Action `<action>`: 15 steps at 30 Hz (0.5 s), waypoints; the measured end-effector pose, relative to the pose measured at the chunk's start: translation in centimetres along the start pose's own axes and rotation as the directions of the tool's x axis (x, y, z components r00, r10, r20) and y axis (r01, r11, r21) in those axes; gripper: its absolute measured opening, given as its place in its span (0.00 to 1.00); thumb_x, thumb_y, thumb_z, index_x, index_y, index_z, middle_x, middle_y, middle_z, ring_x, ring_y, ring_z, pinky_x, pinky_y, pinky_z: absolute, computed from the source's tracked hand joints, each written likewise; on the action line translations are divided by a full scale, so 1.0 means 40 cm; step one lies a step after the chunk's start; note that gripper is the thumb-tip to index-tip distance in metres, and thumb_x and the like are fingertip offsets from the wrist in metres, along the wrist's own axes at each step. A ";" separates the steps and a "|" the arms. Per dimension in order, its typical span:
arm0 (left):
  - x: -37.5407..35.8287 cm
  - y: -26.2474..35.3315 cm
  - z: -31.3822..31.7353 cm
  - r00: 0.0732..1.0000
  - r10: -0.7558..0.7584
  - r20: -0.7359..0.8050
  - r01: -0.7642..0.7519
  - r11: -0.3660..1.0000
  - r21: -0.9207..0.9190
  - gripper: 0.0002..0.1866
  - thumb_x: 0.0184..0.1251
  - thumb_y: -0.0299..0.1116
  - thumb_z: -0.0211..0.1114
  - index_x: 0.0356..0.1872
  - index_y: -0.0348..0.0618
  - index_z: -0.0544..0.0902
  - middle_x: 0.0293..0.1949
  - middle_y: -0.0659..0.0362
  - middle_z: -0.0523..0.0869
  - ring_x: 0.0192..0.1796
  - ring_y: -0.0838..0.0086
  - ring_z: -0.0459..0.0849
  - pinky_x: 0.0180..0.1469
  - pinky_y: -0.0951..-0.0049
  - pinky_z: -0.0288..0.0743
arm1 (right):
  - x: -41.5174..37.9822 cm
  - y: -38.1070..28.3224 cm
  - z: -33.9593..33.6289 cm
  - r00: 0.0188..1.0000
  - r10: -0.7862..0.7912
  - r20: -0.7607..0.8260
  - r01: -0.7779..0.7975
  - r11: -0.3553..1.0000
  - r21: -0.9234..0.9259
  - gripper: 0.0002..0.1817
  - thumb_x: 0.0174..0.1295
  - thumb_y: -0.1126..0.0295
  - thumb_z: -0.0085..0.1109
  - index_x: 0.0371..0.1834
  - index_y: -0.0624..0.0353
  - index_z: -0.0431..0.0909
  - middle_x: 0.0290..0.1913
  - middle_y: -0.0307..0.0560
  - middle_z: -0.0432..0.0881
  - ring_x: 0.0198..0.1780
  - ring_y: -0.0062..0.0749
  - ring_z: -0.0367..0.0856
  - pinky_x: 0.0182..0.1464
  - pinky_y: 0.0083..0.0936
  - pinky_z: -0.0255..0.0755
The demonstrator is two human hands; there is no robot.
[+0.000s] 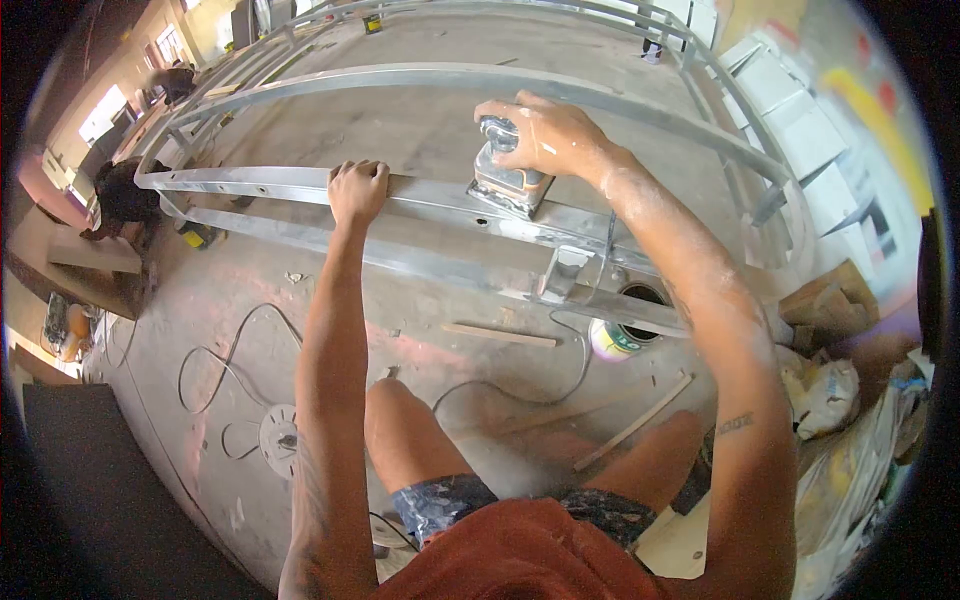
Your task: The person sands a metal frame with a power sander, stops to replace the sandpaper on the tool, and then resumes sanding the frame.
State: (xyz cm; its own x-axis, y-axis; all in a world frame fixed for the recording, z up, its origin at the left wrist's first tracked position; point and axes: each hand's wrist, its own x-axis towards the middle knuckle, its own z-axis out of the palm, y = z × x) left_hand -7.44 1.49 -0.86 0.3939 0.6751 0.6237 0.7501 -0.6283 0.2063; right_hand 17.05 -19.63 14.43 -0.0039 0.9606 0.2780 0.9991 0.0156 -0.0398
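A long metal frame (430, 197) runs across in front of me, grey with whitish dusty patches and a few holes along its side. My left hand (357, 192) is closed over the frame's near rail, fingers wrapped round its top edge. Farther right, my right hand (548, 135) grips the top of an electric sander (507, 178), whose flat base rests on the same rail. White dust coats that hand and forearm. A dark cord (608, 245) hangs down beside the rail, to the right of the sander.
Under the frame stands an open paint can (612, 340). Wooden strips (500, 335) and a looping cable lie on the concrete floor, with a cable reel (280, 440) at left. Plastic sheeting (850, 480) is heaped at right. Another person (130, 190) in dark clothing is at far left.
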 end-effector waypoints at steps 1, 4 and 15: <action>0.000 0.010 -0.009 1.000 -0.009 0.008 0.009 1.000 -0.012 0.18 0.70 0.44 0.53 0.38 0.48 0.89 0.44 0.58 0.91 0.51 0.55 0.85 0.62 0.55 0.72 | 0.004 -0.002 0.002 1.000 -0.002 -0.001 0.002 1.000 0.001 0.33 0.56 0.48 0.67 0.68 0.27 0.73 0.49 0.48 0.80 0.51 0.49 0.85 0.51 0.46 0.80; 0.001 0.014 -0.010 1.000 0.014 0.007 -0.014 1.000 0.001 0.17 0.70 0.44 0.53 0.38 0.48 0.89 0.44 0.58 0.91 0.51 0.55 0.85 0.62 0.55 0.72 | 0.028 -0.016 0.017 0.998 -0.040 -0.039 0.041 0.999 0.025 0.33 0.56 0.48 0.68 0.68 0.27 0.73 0.48 0.47 0.80 0.50 0.49 0.86 0.50 0.45 0.81; -0.003 0.016 -0.002 1.000 -0.005 0.001 0.005 1.000 0.007 0.20 0.70 0.45 0.51 0.36 0.50 0.92 0.41 0.59 0.92 0.50 0.59 0.85 0.66 0.58 0.69 | 0.027 -0.026 0.021 0.997 -0.044 -0.057 0.043 0.999 -0.019 0.32 0.57 0.49 0.68 0.67 0.28 0.73 0.49 0.45 0.80 0.50 0.48 0.86 0.49 0.45 0.81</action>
State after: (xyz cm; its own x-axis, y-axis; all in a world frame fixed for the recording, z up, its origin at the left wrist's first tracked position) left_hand -7.07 0.98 -0.73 0.3904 0.6789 0.6219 0.7557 -0.6221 0.2048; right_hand 15.99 -18.36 13.98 -0.0452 0.9415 0.3340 0.9986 0.0514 -0.0097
